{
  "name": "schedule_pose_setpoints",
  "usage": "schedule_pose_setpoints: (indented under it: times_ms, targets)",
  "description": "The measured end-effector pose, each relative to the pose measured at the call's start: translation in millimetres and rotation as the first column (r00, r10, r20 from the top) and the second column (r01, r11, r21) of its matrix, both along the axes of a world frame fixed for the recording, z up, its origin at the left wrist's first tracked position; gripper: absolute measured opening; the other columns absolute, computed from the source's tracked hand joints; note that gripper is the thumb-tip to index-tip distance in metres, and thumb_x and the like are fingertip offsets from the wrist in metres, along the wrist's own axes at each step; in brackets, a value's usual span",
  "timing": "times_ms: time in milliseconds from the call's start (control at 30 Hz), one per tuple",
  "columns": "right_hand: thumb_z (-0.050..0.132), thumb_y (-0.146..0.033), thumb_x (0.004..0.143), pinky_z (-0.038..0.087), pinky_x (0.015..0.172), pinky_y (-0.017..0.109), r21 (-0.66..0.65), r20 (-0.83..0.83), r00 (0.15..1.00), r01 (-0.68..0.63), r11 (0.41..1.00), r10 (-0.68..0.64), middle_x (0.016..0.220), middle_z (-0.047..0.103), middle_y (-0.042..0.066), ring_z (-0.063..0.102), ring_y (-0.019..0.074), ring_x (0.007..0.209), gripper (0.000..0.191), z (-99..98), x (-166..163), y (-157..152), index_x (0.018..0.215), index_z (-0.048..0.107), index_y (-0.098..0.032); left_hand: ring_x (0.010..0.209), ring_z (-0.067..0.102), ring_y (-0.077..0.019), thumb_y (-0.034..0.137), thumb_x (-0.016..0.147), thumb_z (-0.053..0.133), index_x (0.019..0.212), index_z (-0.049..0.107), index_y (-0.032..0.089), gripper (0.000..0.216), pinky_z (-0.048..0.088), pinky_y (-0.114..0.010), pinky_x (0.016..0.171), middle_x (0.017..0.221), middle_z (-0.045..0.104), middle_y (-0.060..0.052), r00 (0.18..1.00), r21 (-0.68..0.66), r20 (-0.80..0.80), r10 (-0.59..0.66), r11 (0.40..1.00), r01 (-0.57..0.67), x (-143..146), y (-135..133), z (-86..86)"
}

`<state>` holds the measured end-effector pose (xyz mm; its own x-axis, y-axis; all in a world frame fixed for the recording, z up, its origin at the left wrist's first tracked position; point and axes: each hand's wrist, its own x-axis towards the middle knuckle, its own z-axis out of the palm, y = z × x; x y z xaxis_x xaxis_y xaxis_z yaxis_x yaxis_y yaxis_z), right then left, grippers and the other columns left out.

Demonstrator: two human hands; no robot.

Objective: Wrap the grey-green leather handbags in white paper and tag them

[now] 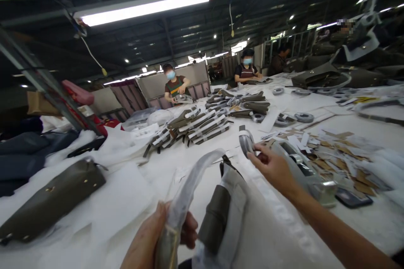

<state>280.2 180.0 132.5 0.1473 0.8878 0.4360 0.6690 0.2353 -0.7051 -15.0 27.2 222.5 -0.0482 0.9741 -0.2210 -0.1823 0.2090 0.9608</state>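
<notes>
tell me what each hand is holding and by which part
The left hand holds a wrapped strap partway along; the right hand holds a coil by its lower edge.

Our left hand (150, 235) holds a bendy strap (186, 187) in a pale wrap. Our right hand (273, 168) pinches a gray roll (245, 139) by its edge. Between our hands we see a dark green piece (216, 214) with a pale wrap beside it. Lots of straps lie in a messy pile (195, 125) on the white table (268, 231). To our left a green bag (53, 199) lies on its side. To our right we see paper bits (339, 155) near a dark flat thing (353, 198). Two people (175, 87) work across from us, under long bright lights (148, 7).
</notes>
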Motion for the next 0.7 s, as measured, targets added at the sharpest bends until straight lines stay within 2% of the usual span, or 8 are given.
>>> schedule_pose_setpoints:
  times_ms: [100, 167, 233, 333, 467, 567, 700]
  targets:
    - [0.065, -0.044, 0.087, 0.050, 0.054, 0.023, 0.178, -0.138, 0.974, -0.152, 0.972, 0.177, 0.068, 0.066, -0.001, 0.060, 0.0135, 0.055, 0.035, -5.5, -33.3, -76.5, 0.112, 0.066, -0.020, 0.063, 0.057, -0.0168, 0.065, 0.086, 0.055, 0.088, 0.070, 0.016, 0.051, 0.050, -0.028, 0.059, 0.076, 0.064, -0.006, 0.998, 0.068, 0.029, -0.055, 0.996, 0.053, 8.8, 6.2, 9.3]
    - [0.067, -0.036, 0.087, 0.051, 0.052, 0.022, 0.276, -0.152, 0.946, -0.239, 0.931, 0.288, 0.077, 0.069, 0.001, 0.059, 0.0116, 0.053, 0.028, -8.1, -55.7, -109.1, 0.109, 0.065, -0.020, 0.063, 0.055, -0.0146, 0.061, 0.089, 0.054, 0.091, 0.069, 0.015, 0.048, 0.047, -0.025, 0.058, 0.078, 0.063, -0.005, 0.996, 0.105, 0.000, -0.094, 0.990, 0.094, 9.2, 7.5, 12.1]
    - [0.067, -0.029, 0.087, 0.052, 0.052, 0.021, 0.334, -0.152, 0.913, -0.312, 0.889, 0.378, 0.086, 0.071, 0.003, 0.060, 0.0101, 0.053, 0.025, -8.9, -76.8, -127.9, 0.110, 0.064, -0.020, 0.064, 0.054, -0.0142, 0.060, 0.090, 0.055, 0.099, 0.068, 0.016, 0.047, 0.047, -0.025, 0.059, 0.080, 0.063, -0.004, 0.996, 0.129, -0.043, -0.084, 0.988, 0.089, 7.4, 6.9, 14.0]
    - [0.067, -0.027, 0.087, 0.055, 0.058, 0.022, 0.341, -0.177, 0.877, -0.371, 0.864, 0.447, 0.088, 0.071, 0.003, 0.062, 0.0109, 0.056, 0.026, -6.4, -102.8, -139.7, 0.111, 0.064, -0.021, 0.070, 0.056, -0.0150, 0.061, 0.088, 0.058, 0.107, 0.067, 0.017, 0.048, 0.047, -0.025, 0.064, 0.082, 0.063, -0.003, 0.989, 0.140, -0.141, -0.034, 0.989, 0.054, 4.4, 4.2, 17.4]
    - [0.068, -0.029, 0.086, 0.058, 0.065, 0.026, 0.316, -0.223, 0.857, -0.387, 0.866, 0.464, 0.091, 0.071, 0.004, 0.067, 0.0154, 0.066, 0.027, 2.1, -124.0, -142.0, 0.112, 0.064, -0.021, 0.073, 0.055, -0.0137, 0.056, 0.087, 0.063, 0.104, 0.067, 0.019, 0.041, 0.043, -0.022, 0.065, 0.080, 0.061, 0.000, 0.957, 0.180, -0.286, -0.049, 0.978, 0.104, 2.5, 1.5, 23.3]
    - [0.068, -0.030, 0.086, 0.059, 0.067, 0.028, 0.330, -0.246, 0.834, -0.407, 0.852, 0.493, 0.096, 0.071, 0.005, 0.068, 0.0171, 0.069, 0.028, 8.9, -132.6, -140.8, 0.113, 0.064, -0.022, 0.074, 0.056, -0.0137, 0.053, 0.086, 0.066, 0.106, 0.065, 0.020, 0.039, 0.044, -0.023, 0.067, 0.087, 0.064, -0.001, 0.949, 0.217, -0.314, -0.035, 0.970, 0.108, 1.7, 3.3, 27.4]
    - [0.068, -0.027, 0.086, 0.059, 0.068, 0.028, 0.370, -0.271, 0.799, -0.428, 0.825, 0.536, 0.098, 0.071, 0.005, 0.067, 0.0161, 0.070, 0.027, 14.8, -140.6, -139.8, 0.113, 0.064, -0.024, 0.092, 0.063, -0.0227, 0.057, 0.086, 0.062, 0.111, 0.067, 0.018, 0.046, 0.049, -0.032, 0.082, 0.098, 0.071, -0.006, 0.935, 0.170, -0.343, -0.093, 0.972, 0.159, -3.2, 6.2, 28.6]
